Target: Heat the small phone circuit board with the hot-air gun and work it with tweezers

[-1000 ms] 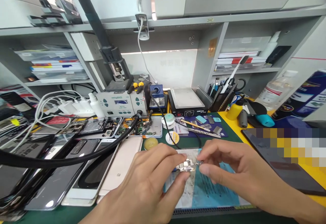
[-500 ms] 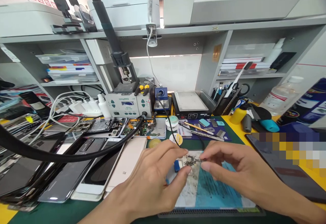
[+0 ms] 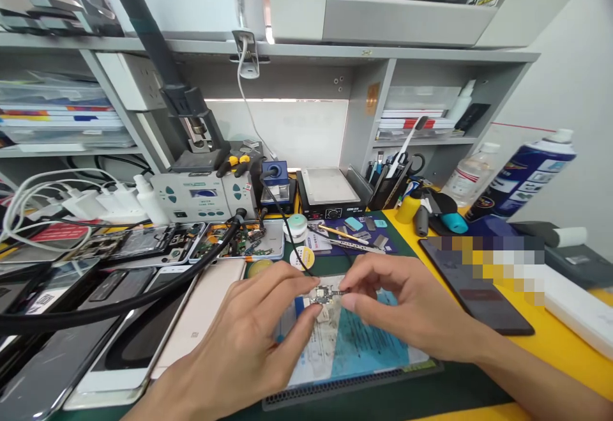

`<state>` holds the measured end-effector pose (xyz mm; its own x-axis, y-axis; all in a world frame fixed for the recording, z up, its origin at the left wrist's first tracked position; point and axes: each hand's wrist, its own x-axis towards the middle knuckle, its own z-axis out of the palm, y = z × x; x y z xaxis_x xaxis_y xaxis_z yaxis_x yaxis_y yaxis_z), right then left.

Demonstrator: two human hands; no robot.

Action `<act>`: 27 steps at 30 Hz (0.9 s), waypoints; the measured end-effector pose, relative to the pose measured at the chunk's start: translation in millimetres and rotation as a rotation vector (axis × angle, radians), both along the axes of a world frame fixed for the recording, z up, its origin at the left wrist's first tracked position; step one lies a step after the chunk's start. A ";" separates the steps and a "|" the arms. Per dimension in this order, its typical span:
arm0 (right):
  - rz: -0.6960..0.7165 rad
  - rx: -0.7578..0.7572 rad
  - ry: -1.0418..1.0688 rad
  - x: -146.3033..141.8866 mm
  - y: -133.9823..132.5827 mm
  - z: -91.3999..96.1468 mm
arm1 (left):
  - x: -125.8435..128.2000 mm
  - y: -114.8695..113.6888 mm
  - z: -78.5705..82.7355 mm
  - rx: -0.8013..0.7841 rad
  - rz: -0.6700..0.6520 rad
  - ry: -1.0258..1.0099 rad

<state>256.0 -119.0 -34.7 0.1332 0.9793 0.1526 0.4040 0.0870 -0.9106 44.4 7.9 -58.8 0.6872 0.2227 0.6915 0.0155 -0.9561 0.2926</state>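
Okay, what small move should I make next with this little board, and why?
I'd perhaps brace the small circuit board with the left hand, whose thumb and finger lie at opposite edges, because the right hand pinches only its narrow end.

Shiny metallic-looking circuit bd, glossy blk phone, matt grn mat, clear plastic btl

Circuit board partly hidden by left hand; details too small to tell.
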 end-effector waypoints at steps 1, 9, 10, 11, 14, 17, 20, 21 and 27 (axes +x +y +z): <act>-0.001 0.003 -0.004 -0.2 -0.4 0.4 | 0.1 0.1 -0.2 0.006 -0.001 -0.005; 0.002 0.025 0.003 -2.4 1.5 6.3 | 0.9 -1.5 2.1 0.061 -0.001 -0.037; 0.003 0.025 0.002 -2.4 2.0 6.5 | 0.6 -1.7 2.1 0.063 -0.003 -0.041; 0.003 0.025 0.001 -2.4 2.4 6.5 | 0.3 -1.9 1.9 0.064 -0.007 -0.044; 0.006 0.032 -0.005 -1.4 2.0 5.3 | -0.8 -1.9 1.2 0.074 -0.010 -0.048; 0.017 0.027 -0.003 0.1 0.2 3.5 | -1.3 -1.3 0.4 0.084 -0.006 -0.041; 0.022 0.029 -0.004 0.9 -0.6 3.5 | -1.2 -0.8 0.5 0.079 -0.008 -0.025; 0.021 0.032 -0.004 0.8 -0.6 4.1 | -1.2 -0.8 0.7 0.075 -0.011 -0.018; 0.027 0.036 0.010 -0.6 0.9 8.8 | -1.3 -1.7 1.9 0.069 -0.018 -0.020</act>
